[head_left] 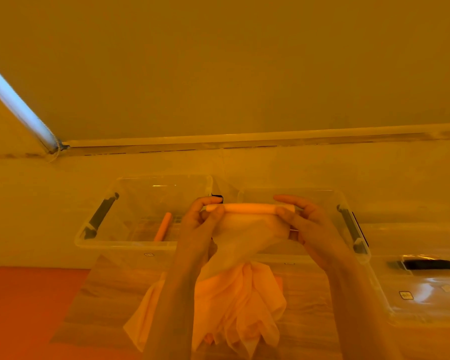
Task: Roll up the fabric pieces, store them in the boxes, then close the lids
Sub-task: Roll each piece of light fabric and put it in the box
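I hold a thin pale fabric piece [244,237] up in front of me, its top edge wound into a tight roll [250,207]. My left hand [205,222] pinches the roll's left end and my right hand [302,222] pinches its right end. The loose part of the cloth hangs down to a heap of fabric [234,302] on the wooden table. Behind the roll stand two open clear boxes side by side: the left box [130,242] holds one rolled fabric [163,227], while the inside of the right box [359,224] is mostly hidden by my hands.
A clear lid [426,289] with a dark latch lies on the table at the right. The wooden table [102,294] ends at the left over an orange floor. A wall runs close behind the boxes, with a pale tube slanting at far left.
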{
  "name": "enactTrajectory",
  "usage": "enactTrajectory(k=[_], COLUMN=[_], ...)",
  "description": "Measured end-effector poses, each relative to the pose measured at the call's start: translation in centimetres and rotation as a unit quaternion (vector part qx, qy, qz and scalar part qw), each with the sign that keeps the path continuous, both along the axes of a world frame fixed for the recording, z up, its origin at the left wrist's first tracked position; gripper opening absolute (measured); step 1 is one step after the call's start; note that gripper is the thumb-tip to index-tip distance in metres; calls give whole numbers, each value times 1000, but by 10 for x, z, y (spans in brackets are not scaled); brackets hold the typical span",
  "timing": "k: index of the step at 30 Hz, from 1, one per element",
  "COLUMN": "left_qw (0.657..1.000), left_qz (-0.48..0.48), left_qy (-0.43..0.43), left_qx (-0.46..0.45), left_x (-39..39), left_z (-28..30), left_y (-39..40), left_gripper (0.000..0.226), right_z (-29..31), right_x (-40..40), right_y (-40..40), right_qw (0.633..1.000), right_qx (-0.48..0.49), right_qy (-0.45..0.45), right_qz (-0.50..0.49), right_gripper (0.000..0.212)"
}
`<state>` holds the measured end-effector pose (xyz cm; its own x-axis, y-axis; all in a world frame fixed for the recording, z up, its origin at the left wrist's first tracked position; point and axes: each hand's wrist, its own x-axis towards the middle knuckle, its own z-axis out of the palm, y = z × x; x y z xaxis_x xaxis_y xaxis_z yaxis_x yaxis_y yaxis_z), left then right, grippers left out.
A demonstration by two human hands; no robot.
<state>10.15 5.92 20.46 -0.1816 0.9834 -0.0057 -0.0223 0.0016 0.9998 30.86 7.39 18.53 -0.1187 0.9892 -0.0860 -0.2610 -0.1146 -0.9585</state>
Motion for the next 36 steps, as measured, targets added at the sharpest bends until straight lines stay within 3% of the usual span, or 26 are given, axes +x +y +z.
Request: enactTrajectory(k=[3,5,8,15,21,28,31,33,36], left_qw=[999,999,999,998,998,1000,1000,1000,1000], left_qz=[-20,-33,-45,-57,-36,-12,4,7,1], left_qy=[-34,-26,-5,-12,-42,6,4,22,7], left_qx=[3,-3,-2,7,-2,-11,2,13,10], left_x=[-4,-8,-14,-17,-13,-9,-9,-9,-10], left_z=[4,3,2,1,-4,-6,-6,-5,-3], left_y=[0,-1,-3,0,2,3,4,3,2], left_gripper=[22,21,20,18,24,30,11,13,15], right_z=[-1,-2,-2,-3,2,2,-1,-1,-1], right_x=[0,1,1,-4,-3,-5,-6,-6,-7], right_y=[1,0,1,1,-4,-1,1,2,2], right_qw=[1000,1000,999,999,999,1000,1000,999,999], right_qx=[7,16,11,-6,-5,-18,-25,-32,-37], right_qy=[-3,-2,17,6,-14,18,8,8,11], right_qz=[13,22,34,32,35,3,-9,-6,7], right_gripper=[38,32,41,40,22,17,28,40,40])
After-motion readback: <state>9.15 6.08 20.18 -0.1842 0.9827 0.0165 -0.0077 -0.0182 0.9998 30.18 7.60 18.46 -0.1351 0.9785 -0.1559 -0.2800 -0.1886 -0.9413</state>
